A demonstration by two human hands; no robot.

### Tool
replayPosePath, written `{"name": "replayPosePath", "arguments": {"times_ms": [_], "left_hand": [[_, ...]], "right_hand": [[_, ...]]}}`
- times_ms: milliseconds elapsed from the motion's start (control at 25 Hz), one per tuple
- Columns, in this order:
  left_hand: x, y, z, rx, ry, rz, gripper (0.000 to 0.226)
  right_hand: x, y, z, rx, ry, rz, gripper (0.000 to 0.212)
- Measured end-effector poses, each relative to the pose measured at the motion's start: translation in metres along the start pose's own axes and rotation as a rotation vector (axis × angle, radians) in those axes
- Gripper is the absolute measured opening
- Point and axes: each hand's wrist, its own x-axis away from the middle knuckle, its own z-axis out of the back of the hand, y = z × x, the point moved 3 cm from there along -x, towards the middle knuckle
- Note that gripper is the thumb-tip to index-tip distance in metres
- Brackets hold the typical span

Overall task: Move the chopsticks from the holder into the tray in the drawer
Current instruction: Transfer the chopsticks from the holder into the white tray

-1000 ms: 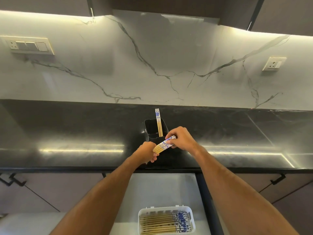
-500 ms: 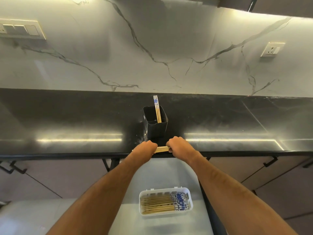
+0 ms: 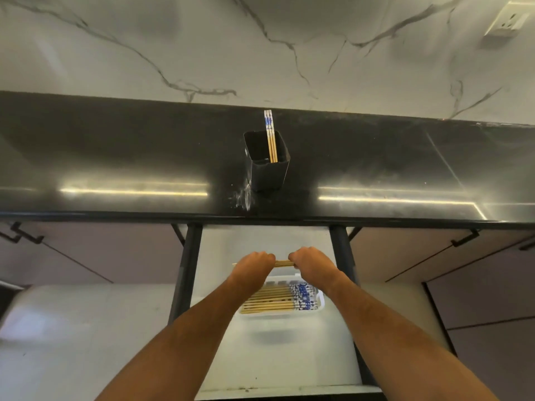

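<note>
left hand (image 3: 252,266): fingers curled round one end of chopstick bundle (image 3: 281,263)
right hand (image 3: 310,262): grips other end (bundle level, above tray (image 3: 318,306))
tray: in open drawer (image 3: 289,357), holds chopsticks
holder (image 3: 267,172): on bench (image 3: 115,157), pair (image 3: 271,137) inside

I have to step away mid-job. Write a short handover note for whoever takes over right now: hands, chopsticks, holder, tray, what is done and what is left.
Left hand and right hand: each grips one end of a held bundle of chopsticks, level, over the open drawer, just above the far edge of the white tray.
Tray: in the drawer, already holding a row of chopsticks, blue patterned ends to the right.
Holder: black, on the dark countertop, with the last chopsticks in the holder standing upright.
Done: most chopsticks moved.
Left: lay the held bundle in the tray, then fetch the ones in the holder.
</note>
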Motion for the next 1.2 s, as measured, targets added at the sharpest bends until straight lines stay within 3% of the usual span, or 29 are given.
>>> {"name": "replayPosePath", "arguments": {"times_ms": [280, 400, 560, 760, 1040, 1200], "left_hand": [[0.012, 0.008, -0.07, 0.015, -0.057, 0.026, 0.03], [0.013, 0.008, -0.091, 0.159, -0.088, 0.068, 0.025], [0.009, 0.005, -0.109, 0.177, -0.077, 0.074, 0.028], [0.009, 0.001, -0.116, 0.225, -0.083, 0.18, 0.03], [0.007, -0.005, -0.118, 0.169, -0.028, 0.216, 0.048], [0.01, -0.004, -0.121, 0.218, -0.017, 0.227, 0.029]], "right_hand": [[0.011, 0.002, -0.073, 0.024, -0.086, 0.05, 0.024], [0.009, 0.002, -0.098, 0.032, -0.115, 0.05, 0.025], [0.005, 0.005, -0.124, 0.108, -0.15, 0.123, 0.026], [0.007, 0.011, -0.125, -0.134, -0.075, -0.042, 0.021], [0.008, 0.016, -0.125, -0.207, -0.022, -0.072, 0.029], [0.006, 0.016, -0.129, -0.251, -0.038, -0.106, 0.027]]}}
